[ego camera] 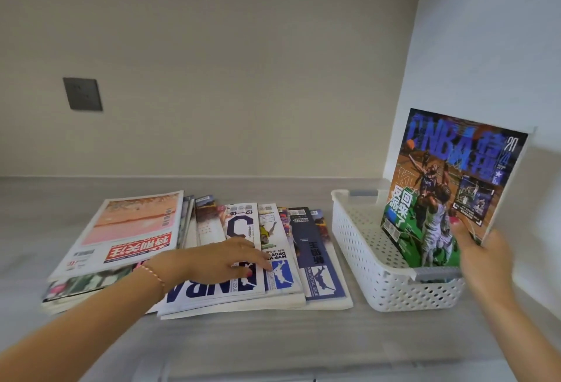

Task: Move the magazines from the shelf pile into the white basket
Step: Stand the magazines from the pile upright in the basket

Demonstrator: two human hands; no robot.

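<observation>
A fanned pile of magazines [194, 248] lies flat on the grey shelf, left of centre. My left hand [224, 258] rests on the pile's white NBA cover with its fingers stretched out flat. At the right stands the white perforated basket [358, 248]. An NBA magazine [449, 187] with a basketball cover stands upright inside it, leaning toward the right wall. My right hand [482, 255] grips that magazine at its lower right corner, thumb on the cover.
A grey wall socket [82, 94] sits on the back wall at the left. The white side wall [491, 47] rises close behind the basket. Bare shelf surface [273, 339] runs along the front, toward me.
</observation>
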